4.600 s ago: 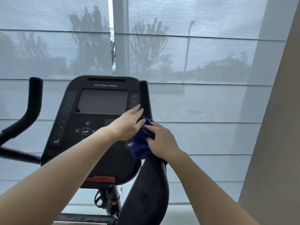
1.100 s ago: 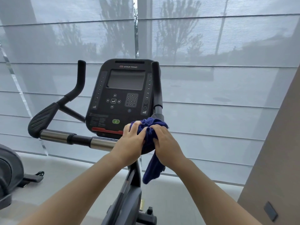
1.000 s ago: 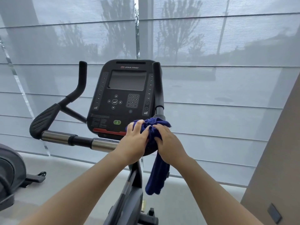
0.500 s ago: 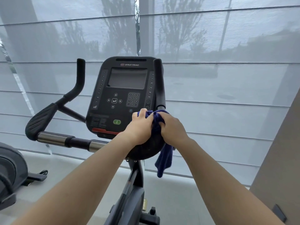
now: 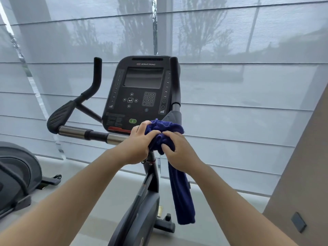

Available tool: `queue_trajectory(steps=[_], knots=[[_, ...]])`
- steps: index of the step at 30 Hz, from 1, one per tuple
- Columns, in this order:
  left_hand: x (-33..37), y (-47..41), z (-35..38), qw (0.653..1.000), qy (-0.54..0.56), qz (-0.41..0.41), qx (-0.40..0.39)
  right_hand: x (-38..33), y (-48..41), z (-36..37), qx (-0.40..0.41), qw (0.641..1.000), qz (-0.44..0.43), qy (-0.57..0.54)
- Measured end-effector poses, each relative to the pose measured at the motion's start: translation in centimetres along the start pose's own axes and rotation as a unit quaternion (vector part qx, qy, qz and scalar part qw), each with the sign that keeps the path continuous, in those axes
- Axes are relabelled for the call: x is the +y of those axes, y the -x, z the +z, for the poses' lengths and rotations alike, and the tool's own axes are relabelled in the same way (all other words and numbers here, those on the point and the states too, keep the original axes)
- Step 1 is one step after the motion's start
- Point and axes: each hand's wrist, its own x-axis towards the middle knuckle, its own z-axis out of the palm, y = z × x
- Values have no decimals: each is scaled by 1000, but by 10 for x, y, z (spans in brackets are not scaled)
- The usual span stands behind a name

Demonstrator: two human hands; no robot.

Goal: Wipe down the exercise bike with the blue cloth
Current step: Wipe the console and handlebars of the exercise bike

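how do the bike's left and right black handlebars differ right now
The left black padded handlebar is bare and untouched; the right black padded handlebar has the dark blue cloth bunched over its lower part, gripped by the left hand and right hand. The left handlebar stands apart from the black console in this view; the right handlebar's upright overlaps the console's edge. Both end in upright black grips.

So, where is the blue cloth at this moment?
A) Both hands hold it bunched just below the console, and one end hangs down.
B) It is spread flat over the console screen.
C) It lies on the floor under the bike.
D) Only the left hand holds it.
A: the left hand and the right hand both grip the bunched blue cloth below the console, and its loose end hangs down.
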Motion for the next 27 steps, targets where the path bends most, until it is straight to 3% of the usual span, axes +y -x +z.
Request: queue_trajectory(steps=[2, 4, 9, 16, 27], knots=[[4, 6, -3, 999, 51, -6, 1, -4, 4, 1, -13, 999, 13, -38], [8, 4, -3, 997, 77, -27, 14, -3, 2, -1, -31, 999, 10, 12], [15, -11, 11, 998, -11, -66, -10, 14, -10, -6, -125, 976, -11, 177], [6, -38, 6, 997, -32, -42, -48, 25, -24, -2, -74, 961, -52, 260], [13, -15, 14, 998, -47, -18, 35, 1, -10, 9, 27, 977, -14, 211]])
